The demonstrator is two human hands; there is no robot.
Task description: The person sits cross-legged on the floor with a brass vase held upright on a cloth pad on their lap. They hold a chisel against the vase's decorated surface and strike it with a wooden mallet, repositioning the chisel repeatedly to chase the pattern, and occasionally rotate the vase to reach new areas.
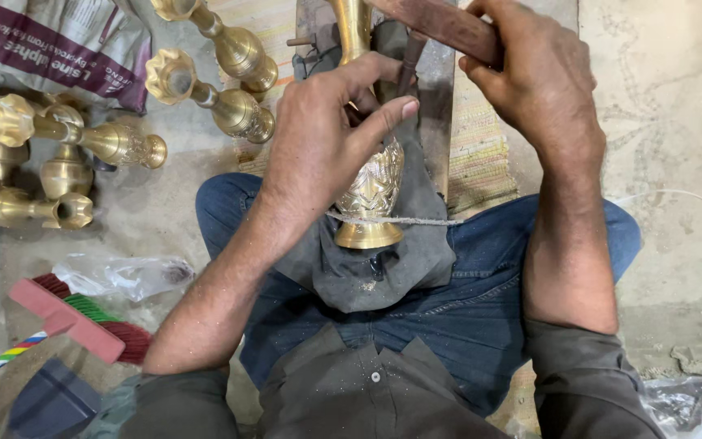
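A brass vase (pixel 371 191) with an engraved belly lies on a dark grey cloth (pixel 383 268) across my lap, its foot toward me and its neck pointing away. A thin cord (pixel 416 219) runs over the vase near its foot. My left hand (pixel 327 134) rests on the vase and pinches a slim dark chisel (pixel 408 65) between thumb and fingers, its tip on the brass. My right hand (pixel 530 73) grips a reddish wooden mallet handle (pixel 440 24) above the chisel's top.
Several more brass vases (pixel 233 106) lie on the concrete floor at the left. A printed sack (pixel 50 41) is at top left. A red-backed brush (pixel 75 321) and a crumpled plastic bag (pixel 123 276) lie by my left knee. A woven mat (pixel 481 146) lies beneath.
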